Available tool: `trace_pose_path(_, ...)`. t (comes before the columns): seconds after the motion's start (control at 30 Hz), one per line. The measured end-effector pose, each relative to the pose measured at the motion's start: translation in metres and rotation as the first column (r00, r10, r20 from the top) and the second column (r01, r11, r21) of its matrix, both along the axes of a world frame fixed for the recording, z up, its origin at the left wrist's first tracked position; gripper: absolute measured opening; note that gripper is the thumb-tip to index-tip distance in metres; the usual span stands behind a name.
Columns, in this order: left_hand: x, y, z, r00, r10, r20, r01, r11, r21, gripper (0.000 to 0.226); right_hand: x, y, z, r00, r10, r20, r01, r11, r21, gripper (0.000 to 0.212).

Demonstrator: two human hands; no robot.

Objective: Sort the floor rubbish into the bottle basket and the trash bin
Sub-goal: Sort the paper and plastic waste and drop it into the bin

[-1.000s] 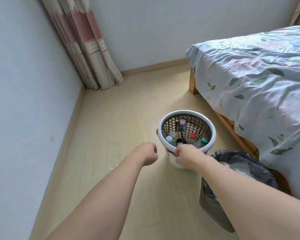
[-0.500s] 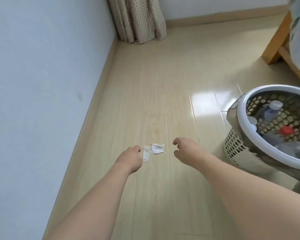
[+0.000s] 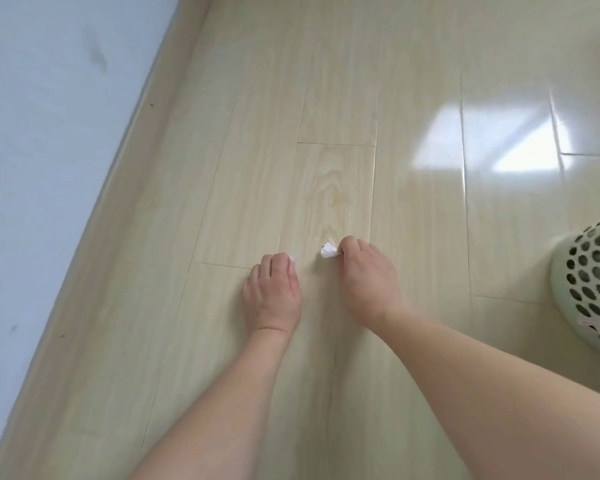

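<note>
Both my hands are down at the pale wooden floor. My right hand (image 3: 364, 275) pinches a small crumpled white paper scrap (image 3: 328, 250) between thumb and fingertips. My left hand (image 3: 272, 292) has its fingers curled over a second white scrap (image 3: 292, 259), of which only a sliver shows at the fingertips. The white perforated bottle basket (image 3: 589, 282) stands at the right edge, only its side wall in view. The trash bin is out of view.
A light blue wall (image 3: 49, 133) with a wooden skirting board (image 3: 118, 188) runs along the left. Glossy floor (image 3: 361, 98) stretches ahead, with a bright window reflection at the upper right.
My view swung from the basket and bin down to the floor. Both hands reached the two paper scraps and closed on them.
</note>
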State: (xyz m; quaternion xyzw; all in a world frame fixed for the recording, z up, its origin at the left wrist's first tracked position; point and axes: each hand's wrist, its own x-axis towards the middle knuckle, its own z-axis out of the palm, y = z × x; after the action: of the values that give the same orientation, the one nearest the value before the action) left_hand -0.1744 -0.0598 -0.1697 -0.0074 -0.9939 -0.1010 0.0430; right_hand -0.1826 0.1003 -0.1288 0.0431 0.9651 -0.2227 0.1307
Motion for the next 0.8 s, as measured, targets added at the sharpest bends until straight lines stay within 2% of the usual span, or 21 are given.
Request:
trace_pose_path(0.07, 0.0, -0.003, 0.003, 1.0, 0.003, 0.029, -0.003, 1.0, 0.029, 0.026, 0.01, -0.001, 0.004, 0.989, 0.017, 0.146, -0.012, 0.999, -0.033, 0.006)
trace_pose_path(0.13, -0.003, 0.002, 0.012, 0.996, -0.007, 0.091, 0.005, 1.0, 0.019, 0.024, 0.025, 0.015, 0.016, 0.95, 0.016, 0.313, 0.008, 0.997, -0.073, 0.01)
trace_pose_path(0.2, -0.01, 0.005, 0.021, 0.954, 0.086, 0.286, -0.094, 0.995, 0.014, 0.018, 0.045, 0.039, 0.03, 0.913, -0.016, 0.408, 0.054, 0.995, -0.082, 0.015)
trace_pose_path(0.27, -0.006, 0.018, 0.039, 0.846, 0.132, 0.516, -0.143, 0.99, -0.018, 0.021, 0.074, 0.073, 0.056, 0.884, -0.086, 0.46, 0.138, 0.987, -0.079, 0.015)
trace_pose_path(0.3, 0.004, 0.03, 0.052, 0.792, 0.068, 0.607, -0.069, 0.997, -0.022, 0.021, 0.091, 0.093, 0.075, 0.866, -0.131, 0.483, 0.192, 0.978, -0.079, 0.019)
trace_pose_path(0.37, 0.035, 0.065, 0.088, 0.725, -0.107, 0.68, 0.107, 0.993, 0.042, 0.016, 0.126, 0.132, 0.12, 0.823, -0.206, 0.53, 0.281, 0.958, -0.064, 0.031)
trace_pose_path(0.43, 0.071, 0.105, 0.127, 0.658, -0.268, 0.704, 0.226, 0.962, 0.154, 0.01, 0.164, 0.165, 0.162, 0.798, -0.259, 0.544, 0.315, 0.949, -0.01, 0.031)
trace_pose_path(0.5, 0.109, 0.153, 0.174, 0.603, -0.403, 0.688, 0.319, 0.913, 0.255, 0.009, 0.207, 0.198, 0.203, 0.808, -0.34, 0.481, 0.371, 0.928, 0.033, 0.027)
trace_pose_path(0.63, 0.162, 0.242, 0.25, 0.584, -0.569, 0.579, 0.387, 0.822, 0.417, 0.018, 0.269, 0.246, 0.262, 0.788, -0.456, 0.413, 0.468, 0.88, 0.079, 0.037)
trace_pose_path(0.77, 0.206, 0.324, 0.312, 0.567, -0.676, 0.472, 0.464, 0.735, 0.495, 0.021, 0.324, 0.299, 0.296, 0.756, -0.561, 0.339, 0.546, 0.825, 0.147, 0.014)
trace_pose_path(0.8, 0.218, 0.343, 0.323, 0.551, -0.7, 0.454, 0.488, 0.712, 0.505, 0.018, 0.338, 0.311, 0.302, 0.745, -0.586, 0.317, 0.567, 0.808, 0.162, 0.015)
